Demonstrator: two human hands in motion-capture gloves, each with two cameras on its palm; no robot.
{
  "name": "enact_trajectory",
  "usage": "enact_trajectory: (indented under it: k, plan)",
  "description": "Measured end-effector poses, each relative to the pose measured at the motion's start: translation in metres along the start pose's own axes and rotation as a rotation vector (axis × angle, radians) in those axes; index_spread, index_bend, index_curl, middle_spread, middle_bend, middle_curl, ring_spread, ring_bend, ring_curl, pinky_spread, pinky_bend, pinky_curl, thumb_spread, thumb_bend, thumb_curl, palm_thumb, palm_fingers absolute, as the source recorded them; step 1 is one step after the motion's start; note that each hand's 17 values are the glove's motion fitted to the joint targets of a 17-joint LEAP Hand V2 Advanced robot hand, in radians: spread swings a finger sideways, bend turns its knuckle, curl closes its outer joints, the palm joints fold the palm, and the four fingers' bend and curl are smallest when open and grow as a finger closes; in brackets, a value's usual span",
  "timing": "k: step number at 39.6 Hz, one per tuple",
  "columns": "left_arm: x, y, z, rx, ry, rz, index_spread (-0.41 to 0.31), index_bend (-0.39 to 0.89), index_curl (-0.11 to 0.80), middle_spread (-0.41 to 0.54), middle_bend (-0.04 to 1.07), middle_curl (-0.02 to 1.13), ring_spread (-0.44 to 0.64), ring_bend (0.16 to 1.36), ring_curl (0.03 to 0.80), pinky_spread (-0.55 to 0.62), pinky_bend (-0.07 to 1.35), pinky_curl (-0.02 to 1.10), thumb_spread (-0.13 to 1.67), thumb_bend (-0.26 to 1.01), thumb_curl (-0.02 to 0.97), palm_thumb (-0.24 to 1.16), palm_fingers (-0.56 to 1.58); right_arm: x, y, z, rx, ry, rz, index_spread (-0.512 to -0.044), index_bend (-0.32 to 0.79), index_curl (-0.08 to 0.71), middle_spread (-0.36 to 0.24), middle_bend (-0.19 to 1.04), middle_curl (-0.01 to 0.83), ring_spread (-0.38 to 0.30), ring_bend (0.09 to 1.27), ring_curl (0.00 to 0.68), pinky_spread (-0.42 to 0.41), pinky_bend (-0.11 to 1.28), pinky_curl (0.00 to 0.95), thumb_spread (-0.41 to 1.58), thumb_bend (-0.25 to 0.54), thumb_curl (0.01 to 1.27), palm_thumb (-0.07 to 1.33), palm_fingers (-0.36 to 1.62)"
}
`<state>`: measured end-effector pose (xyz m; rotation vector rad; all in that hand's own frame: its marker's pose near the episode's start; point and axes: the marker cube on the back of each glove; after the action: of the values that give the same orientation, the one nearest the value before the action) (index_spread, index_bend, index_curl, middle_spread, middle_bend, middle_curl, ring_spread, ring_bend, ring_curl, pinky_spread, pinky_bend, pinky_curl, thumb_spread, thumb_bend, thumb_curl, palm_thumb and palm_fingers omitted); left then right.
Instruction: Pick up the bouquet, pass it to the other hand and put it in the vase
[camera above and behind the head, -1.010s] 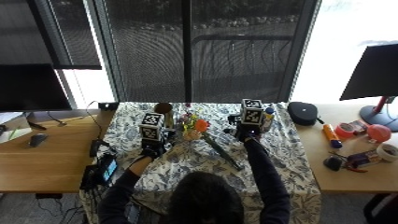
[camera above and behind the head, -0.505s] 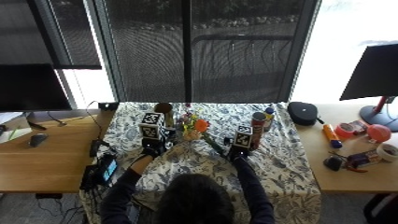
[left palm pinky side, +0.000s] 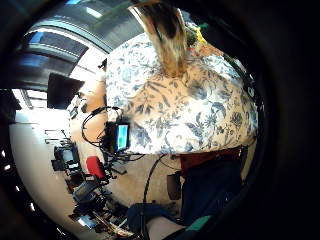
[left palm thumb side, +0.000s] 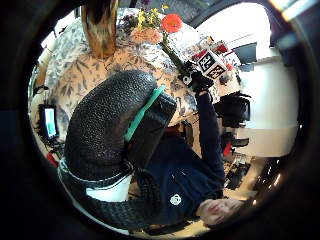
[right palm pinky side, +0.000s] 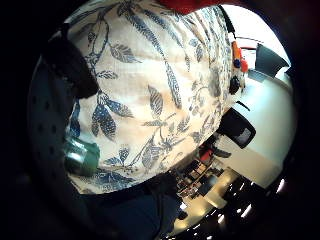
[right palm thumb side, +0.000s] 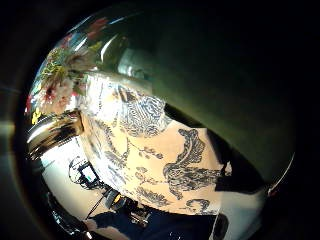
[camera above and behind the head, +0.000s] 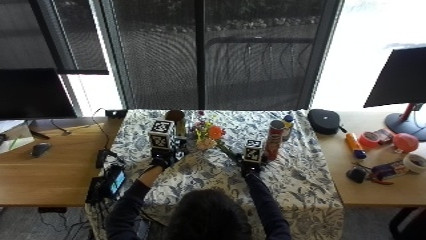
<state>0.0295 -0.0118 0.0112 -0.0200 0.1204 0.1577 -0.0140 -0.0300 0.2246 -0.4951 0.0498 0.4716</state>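
The right hand (camera above and behind the head: 249, 167) is nearest, at the stem end of the bouquet (camera above and behind the head: 212, 138); whether its fingers grasp it I cannot tell. The stems run toward 11 o'clock across the tabletop (camera above and behind the head: 299, 175). Left hand (camera above and behind the head: 160, 161) waits at 9, fingers unreadable; the vase (camera above and behind the head: 176, 120) stands beyond.

No text, label or number can be read on anything here.

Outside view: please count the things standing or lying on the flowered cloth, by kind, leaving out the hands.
Bouquet: 1
Vase: 1
Tall red can: 1
Small bottle with a blue cap: 1
Total: 4
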Motion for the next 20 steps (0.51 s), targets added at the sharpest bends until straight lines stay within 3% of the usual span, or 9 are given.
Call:
enact_trajectory:
  k: [2,4,7,10,13,16,20]
  plan:
    - [-0.001,0.002,0.000,-0.010,-0.002,-0.006,-0.034,0.13,0.262,0.115,0.19,0.38,0.25,0.52,0.282,0.23,0.35,0.35,1.18,-0.03,0.253,0.13,0.33,-0.005,-0.008,-0.006,0.136,-0.053,-0.075,-0.218,0.27,0.276,-0.164,0.35,0.488,-0.206,0.60,0.441,-0.280,0.57,0.390,1.06,0.151,0.35,0.75,1.27]
    - [-0.002,0.002,0.000,-0.023,-0.008,-0.012,-0.034,0.13,0.263,0.115,0.19,0.38,0.25,0.52,0.282,0.23,0.35,0.35,1.17,-0.03,0.253,0.12,0.33,-0.006,-0.012,-0.008,0.176,-0.088,-0.096,-0.220,0.27,0.295,-0.172,0.35,0.491,-0.216,0.63,0.450,-0.298,0.55,0.380,1.08,0.180,0.36,0.82,1.33]
    - [-0.005,0.003,0.000,-0.038,-0.015,-0.020,-0.034,0.13,0.263,0.115,0.19,0.38,0.25,0.52,0.283,0.23,0.35,0.35,1.16,-0.02,0.253,0.11,0.33,-0.005,-0.017,-0.004,0.174,-0.185,-0.135,-0.226,0.21,0.305,-0.194,0.44,0.520,-0.226,0.70,0.463,-0.316,0.54,0.382,1.10,0.184,0.37,0.85,1.41]
    - [-0.006,0.004,-0.004,-0.044,-0.015,-0.028,-0.034,0.13,0.263,0.115,0.19,0.38,0.25,0.52,0.284,0.23,0.35,0.35,1.16,-0.02,0.254,0.11,0.33,0.004,-0.034,-0.008,0.348,-0.242,-0.074,-0.226,0.16,0.313,-0.197,0.51,0.547,-0.221,0.78,0.492,-0.305,0.59,0.404,1.12,0.185,0.38,0.88,1.47]
    - [-0.008,0.003,-0.007,-0.048,-0.004,-0.030,-0.034,0.13,0.263,0.115,0.19,0.38,0.25,0.52,0.285,0.23,0.35,0.35,1.15,-0.02,0.255,0.11,0.33,0.011,-0.043,-0.017,0.474,-0.333,-0.051,-0.228,0.22,0.343,-0.197,0.61,0.590,-0.214,0.85,0.521,-0.287,0.65,0.430,1.12,0.175,0.37,0.89,1.53]
    - [-0.007,0.004,-0.015,-0.050,0.028,-0.027,-0.034,0.13,0.265,0.115,0.20,0.39,0.25,0.51,0.283,0.23,0.35,0.35,1.16,-0.02,0.255,0.11,0.33,0.012,-0.038,-0.028,0.498,-0.469,-0.086,-0.229,0.30,0.381,-0.196,0.68,0.619,-0.212,0.88,0.541,-0.274,0.67,0.449,1.10,0.110,0.35,0.83,1.54]
    - [-0.004,0.001,-0.034,-0.006,0.109,-0.017,-0.034,0.15,0.271,0.118,0.19,0.38,0.26,0.50,0.282,0.24,0.35,0.36,1.16,-0.01,0.261,0.14,0.32,0.009,-0.028,-0.064,0.579,-0.752,-0.223,-0.226,0.41,0.432,-0.190,0.75,0.647,-0.207,0.92,0.564,-0.260,0.69,0.474,1.08,0.044,0.33,0.77,1.51]
